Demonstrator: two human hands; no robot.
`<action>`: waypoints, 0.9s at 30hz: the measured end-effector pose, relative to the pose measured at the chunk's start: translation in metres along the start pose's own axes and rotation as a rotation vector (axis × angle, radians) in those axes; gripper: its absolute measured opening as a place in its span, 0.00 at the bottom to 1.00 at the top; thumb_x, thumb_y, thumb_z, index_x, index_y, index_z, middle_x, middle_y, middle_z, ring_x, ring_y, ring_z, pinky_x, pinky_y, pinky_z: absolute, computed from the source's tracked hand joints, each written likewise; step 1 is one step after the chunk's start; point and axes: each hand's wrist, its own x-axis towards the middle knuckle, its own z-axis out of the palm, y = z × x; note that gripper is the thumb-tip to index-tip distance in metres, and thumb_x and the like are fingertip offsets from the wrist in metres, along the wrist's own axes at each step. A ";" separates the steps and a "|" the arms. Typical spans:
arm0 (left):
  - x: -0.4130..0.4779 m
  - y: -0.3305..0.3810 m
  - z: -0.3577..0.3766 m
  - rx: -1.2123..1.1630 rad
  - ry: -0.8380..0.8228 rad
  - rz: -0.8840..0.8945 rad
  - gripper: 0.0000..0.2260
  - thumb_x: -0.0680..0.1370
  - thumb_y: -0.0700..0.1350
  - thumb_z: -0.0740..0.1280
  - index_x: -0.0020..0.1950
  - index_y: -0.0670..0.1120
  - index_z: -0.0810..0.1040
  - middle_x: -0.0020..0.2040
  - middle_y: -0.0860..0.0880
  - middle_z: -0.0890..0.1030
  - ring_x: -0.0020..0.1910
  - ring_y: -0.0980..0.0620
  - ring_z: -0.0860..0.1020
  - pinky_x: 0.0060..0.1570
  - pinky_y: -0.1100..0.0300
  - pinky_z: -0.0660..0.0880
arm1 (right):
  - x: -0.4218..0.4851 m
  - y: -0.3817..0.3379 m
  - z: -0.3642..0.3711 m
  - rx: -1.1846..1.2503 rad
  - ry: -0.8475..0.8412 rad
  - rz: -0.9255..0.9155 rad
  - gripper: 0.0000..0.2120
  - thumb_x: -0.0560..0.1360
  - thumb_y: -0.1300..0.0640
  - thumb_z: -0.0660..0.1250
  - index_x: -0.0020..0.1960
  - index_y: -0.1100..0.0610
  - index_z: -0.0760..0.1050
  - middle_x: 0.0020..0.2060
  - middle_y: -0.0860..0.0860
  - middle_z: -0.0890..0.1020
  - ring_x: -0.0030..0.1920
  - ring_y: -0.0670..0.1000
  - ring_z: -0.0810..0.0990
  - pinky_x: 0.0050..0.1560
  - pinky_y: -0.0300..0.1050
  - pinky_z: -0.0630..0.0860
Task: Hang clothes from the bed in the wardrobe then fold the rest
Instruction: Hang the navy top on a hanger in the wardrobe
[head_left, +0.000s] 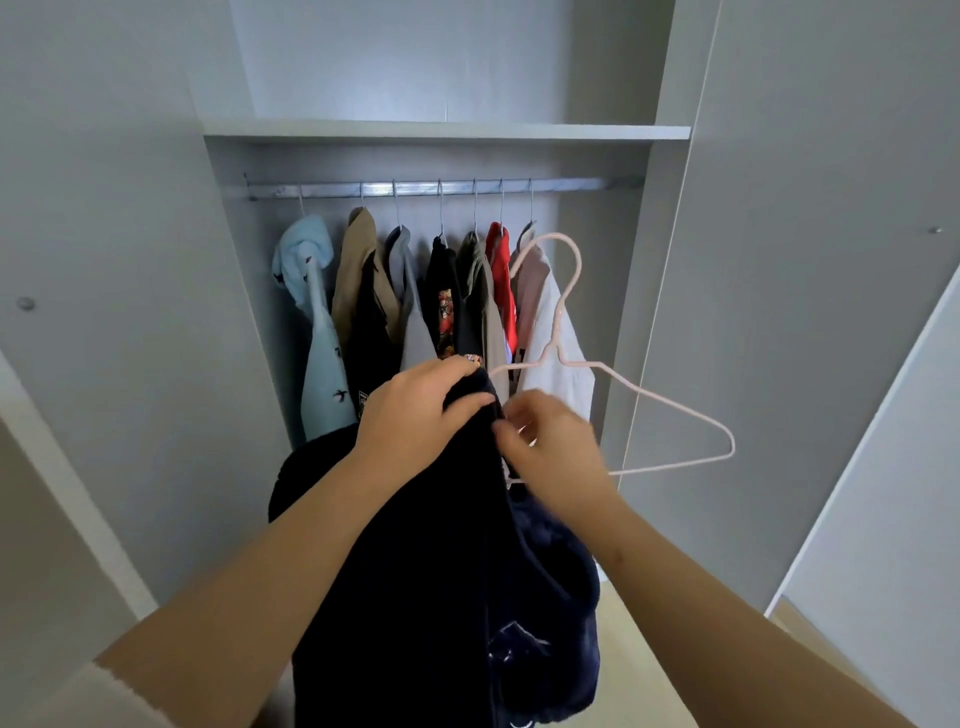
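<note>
Seven pieces of clothing already hang in the wardrobe (587, 270), each on its own hook along the metal rail (571, 185). From one side to the other we see a light blue one, a tan one, a grey one, a black one, a green one, a red one and a pale pink one. They sit close together, and the rail is bare past the pink one, so we think there is room for more. We see nothing on the part of the shelf (447, 130) above the rail that shows

We are now getting one more piece ready. It is a dark blue top (441, 545), held up in front of the wardrobe and hanging down between our arms. Our left hand (415, 410) has its fingers curled over the top edge and grips the cloth. Our right hand (550, 447) has bent fingers that pinch the cloth edge right by the pink hanger (675, 409). That hand is blurry, so we cannot tell if it holds the hanger too. One end of the hanger goes into the cloth. The other end sticks out bare, so the top is not on it yet

We cannot see the bed, so we cannot say how much is left. We think the folding comes later
</note>
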 end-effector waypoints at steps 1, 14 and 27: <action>0.001 0.001 -0.001 -0.006 0.009 -0.009 0.11 0.75 0.51 0.67 0.55 0.48 0.78 0.47 0.50 0.80 0.48 0.47 0.77 0.41 0.57 0.69 | -0.003 0.005 0.006 0.001 -0.120 0.040 0.06 0.73 0.57 0.66 0.50 0.56 0.73 0.38 0.46 0.76 0.38 0.44 0.74 0.40 0.36 0.69; 0.007 -0.017 -0.009 -0.098 0.029 -0.147 0.11 0.76 0.50 0.66 0.55 0.46 0.78 0.49 0.49 0.81 0.50 0.50 0.77 0.47 0.56 0.73 | -0.021 0.035 0.022 0.320 -0.217 -0.010 0.10 0.70 0.62 0.65 0.41 0.47 0.74 0.39 0.40 0.77 0.45 0.42 0.75 0.50 0.35 0.72; 0.012 -0.045 -0.054 -0.212 0.201 -0.181 0.06 0.72 0.50 0.70 0.43 0.59 0.75 0.37 0.64 0.77 0.38 0.70 0.74 0.39 0.79 0.65 | -0.018 0.093 0.001 -0.508 -0.859 0.193 0.13 0.71 0.48 0.66 0.52 0.54 0.76 0.44 0.49 0.79 0.47 0.51 0.76 0.51 0.44 0.69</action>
